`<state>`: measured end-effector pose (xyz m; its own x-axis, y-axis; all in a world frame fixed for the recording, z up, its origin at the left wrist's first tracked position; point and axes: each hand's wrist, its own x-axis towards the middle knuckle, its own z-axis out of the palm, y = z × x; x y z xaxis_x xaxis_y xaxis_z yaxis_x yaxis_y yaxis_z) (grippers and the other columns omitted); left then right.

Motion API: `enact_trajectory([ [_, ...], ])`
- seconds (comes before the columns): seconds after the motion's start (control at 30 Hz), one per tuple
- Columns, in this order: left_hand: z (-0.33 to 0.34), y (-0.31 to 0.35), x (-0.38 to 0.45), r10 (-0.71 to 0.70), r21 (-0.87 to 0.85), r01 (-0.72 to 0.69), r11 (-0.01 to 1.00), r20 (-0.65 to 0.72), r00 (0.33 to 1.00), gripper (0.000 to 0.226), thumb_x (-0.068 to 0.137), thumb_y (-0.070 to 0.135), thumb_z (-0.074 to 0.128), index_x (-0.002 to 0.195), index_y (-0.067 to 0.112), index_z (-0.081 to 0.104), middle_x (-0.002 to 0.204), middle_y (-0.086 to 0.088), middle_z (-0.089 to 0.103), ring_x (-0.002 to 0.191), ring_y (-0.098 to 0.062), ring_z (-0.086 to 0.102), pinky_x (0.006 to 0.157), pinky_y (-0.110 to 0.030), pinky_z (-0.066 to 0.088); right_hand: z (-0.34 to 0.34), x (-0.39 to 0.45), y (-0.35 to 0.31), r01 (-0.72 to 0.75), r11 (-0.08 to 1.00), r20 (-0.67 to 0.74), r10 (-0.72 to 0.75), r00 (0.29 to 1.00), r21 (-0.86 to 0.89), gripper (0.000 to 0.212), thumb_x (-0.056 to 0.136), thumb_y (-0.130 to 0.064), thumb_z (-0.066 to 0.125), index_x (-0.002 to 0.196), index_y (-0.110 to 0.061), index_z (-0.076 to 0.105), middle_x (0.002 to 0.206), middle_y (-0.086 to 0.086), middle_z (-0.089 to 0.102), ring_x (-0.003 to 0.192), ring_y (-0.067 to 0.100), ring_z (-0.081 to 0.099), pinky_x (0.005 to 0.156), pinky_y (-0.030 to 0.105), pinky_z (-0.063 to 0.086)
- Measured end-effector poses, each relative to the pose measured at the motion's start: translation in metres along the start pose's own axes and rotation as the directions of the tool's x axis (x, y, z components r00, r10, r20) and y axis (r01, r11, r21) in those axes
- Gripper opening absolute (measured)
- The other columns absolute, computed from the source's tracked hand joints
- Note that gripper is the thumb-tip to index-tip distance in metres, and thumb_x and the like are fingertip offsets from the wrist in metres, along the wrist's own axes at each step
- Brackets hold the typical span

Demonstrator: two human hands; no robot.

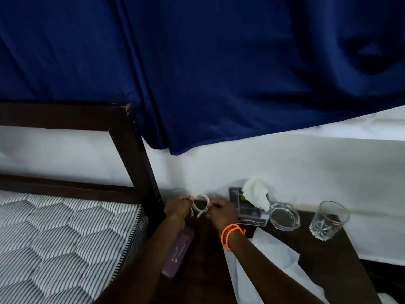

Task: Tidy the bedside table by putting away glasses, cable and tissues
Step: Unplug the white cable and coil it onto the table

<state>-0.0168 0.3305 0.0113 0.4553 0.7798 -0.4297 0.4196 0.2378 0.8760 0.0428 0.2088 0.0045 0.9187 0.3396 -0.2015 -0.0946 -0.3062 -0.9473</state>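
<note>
A white cable [200, 204] is coiled into a small loop at the back of the dark bedside table [324, 257]. My left hand [177, 208] grips the loop's left side and my right hand [221, 212], with orange bands at the wrist, pinches its right side. A tissue box [247, 210] with a white tissue [256, 193] sticking up stands just right of my right hand. A loose white tissue sheet [263, 262] lies flat on the table under my right forearm. A purple case [179, 249] lies along the table's left edge.
A round glass ashtray [284, 216] and a clear drinking glass [328, 220] stand at the table's right. A striped mattress [54, 238] in a dark bed frame [131, 150] is at the left. A blue curtain [219, 62] hangs over the white wall behind.
</note>
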Motion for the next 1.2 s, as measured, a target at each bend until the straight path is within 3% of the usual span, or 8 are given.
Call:
enact_trajectory([
  [0.1,0.008,-0.014,0.016,0.059,0.093,-0.05,0.994,-0.096,0.994,0.012,0.088,0.013,0.077,0.097,0.005,0.081,0.098,-0.02,0.078,0.095,-0.032,0.075,0.08,-0.039,0.062,0.01,0.013,0.012,-0.012,0.999,-0.004,0.012,1.0,-0.05,0.016,0.084,-0.008,0.068,0.092,-0.01,0.081,0.089,0.011,0.079,0.088,0.028,0.075,0.086,0.049,0.059],
  [0.2,0.01,-0.018,0.023,0.09,0.211,-0.06,0.976,-0.135,0.987,0.02,0.085,0.018,0.078,0.104,0.014,0.083,0.107,-0.011,0.08,0.104,-0.026,0.075,0.09,-0.035,0.061,0.02,0.02,0.016,0.027,0.99,-0.005,-0.028,1.0,-0.141,0.016,0.084,-0.012,0.067,0.092,-0.011,0.081,0.089,0.01,0.079,0.088,0.026,0.075,0.085,0.042,0.058],
  [0.3,0.009,-0.022,0.03,0.092,0.259,-0.043,0.965,-0.178,0.98,0.019,0.084,0.021,0.077,0.102,0.021,0.083,0.107,-0.004,0.081,0.103,-0.02,0.075,0.086,-0.023,0.055,0.028,0.026,0.019,0.014,0.979,-0.02,-0.019,1.0,-0.203,0.017,0.085,-0.014,0.068,0.096,-0.009,0.08,0.097,0.011,0.079,0.096,0.027,0.073,0.089,0.037,0.056],
  [0.47,0.01,-0.034,0.036,0.09,0.301,-0.037,0.953,-0.166,0.982,0.017,0.082,0.014,0.076,0.097,0.018,0.084,0.104,-0.006,0.081,0.101,-0.02,0.075,0.08,-0.019,0.047,0.031,0.031,0.029,0.015,0.957,0.028,-0.007,1.0,-0.29,0.016,0.087,-0.014,0.067,0.095,-0.008,0.08,0.099,0.011,0.078,0.098,0.026,0.072,0.089,0.03,0.053],
  [0.63,0.008,-0.038,0.039,0.096,0.309,-0.03,0.951,-0.199,0.975,0.027,0.082,0.013,0.075,0.108,0.017,0.081,0.116,-0.009,0.078,0.111,-0.024,0.072,0.097,-0.029,0.053,0.03,0.029,0.031,0.037,0.941,0.045,-0.023,0.999,-0.338,0.016,0.086,-0.015,0.067,0.094,-0.01,0.08,0.101,0.008,0.078,0.099,0.024,0.071,0.086,0.026,0.049],
  [0.9,-0.004,-0.022,0.017,0.107,0.284,-0.044,0.958,-0.211,0.972,0.032,0.083,0.018,0.077,0.115,0.02,0.078,0.123,-0.013,0.074,0.116,-0.029,0.069,0.101,-0.031,0.052,0.023,0.01,0.024,0.066,0.95,0.049,-0.054,0.997,-0.305,0.019,0.088,-0.012,0.066,0.101,-0.006,0.079,0.103,0.013,0.077,0.1,0.028,0.071,0.088,0.027,0.05],
  [1.03,-0.005,-0.018,-0.011,0.161,0.282,-0.099,0.954,-0.203,0.966,0.028,0.085,0.015,0.071,0.111,0.021,0.08,0.12,-0.01,0.076,0.115,-0.026,0.07,0.102,-0.031,0.053,0.006,-0.01,0.018,0.093,0.947,0.05,-0.082,0.995,-0.308,0.022,0.087,-0.013,0.066,0.104,-0.009,0.079,0.104,0.009,0.077,0.102,0.023,0.07,0.086,0.021,0.046],
  [1.2,0.009,-0.025,-0.058,0.198,0.275,-0.158,0.948,-0.125,0.972,0.025,0.083,0.02,0.076,0.107,0.021,0.082,0.119,-0.009,0.077,0.115,-0.028,0.07,0.102,-0.03,0.052,-0.04,-0.043,0.021,0.105,0.955,0.007,-0.108,0.994,-0.277,0.019,0.087,-0.014,0.07,0.101,-0.005,0.078,0.102,0.014,0.077,0.101,0.028,0.071,0.096,0.033,0.051],
])
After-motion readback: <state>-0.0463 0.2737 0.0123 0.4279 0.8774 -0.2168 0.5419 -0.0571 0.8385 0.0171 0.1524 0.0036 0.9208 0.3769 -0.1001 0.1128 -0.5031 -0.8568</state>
